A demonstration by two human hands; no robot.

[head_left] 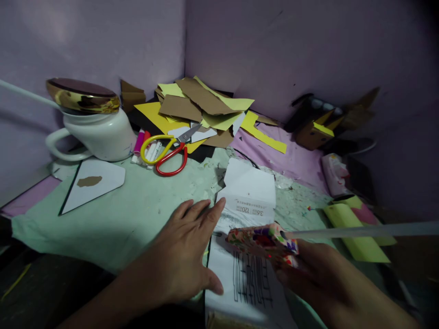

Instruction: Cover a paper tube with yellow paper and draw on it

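Head view: right hand [317, 274] grips a flowery tool [255, 241] above white card [252, 180]

Seen from the head camera, the right hand is closed round the flowery tool at the lower right of centre. It is probably a glue gun, though blur and dim light make that hard to confirm. Its narrow end points left across the card, and a pale stick [360, 230] runs from its back end towards the right edge. A small red light shows on its side.

The left hand [187, 249] is open, fingers spread apart and holding nothing, with the index fingertip at the card's left edge and the thumb over its lower part. The card carries printed numbers near the top and drawn black lines [253, 278] nearer the person, below the tool. All this is on a pale green cover [144, 219].

Beyond the hands are scissors [171, 167] with one yellow and one red handle, their blades resting against a heap of brown and yellow scraps [206, 103]. To the left stands a white mug [99, 132] with a gold-rimmed lid [84, 96]; in front of it lies a white cutout [103, 183] with a brown patch. On the right are a small brown box [310, 136] with yellow on it, a tissue pack [332, 176] and yellow paper [355, 233].
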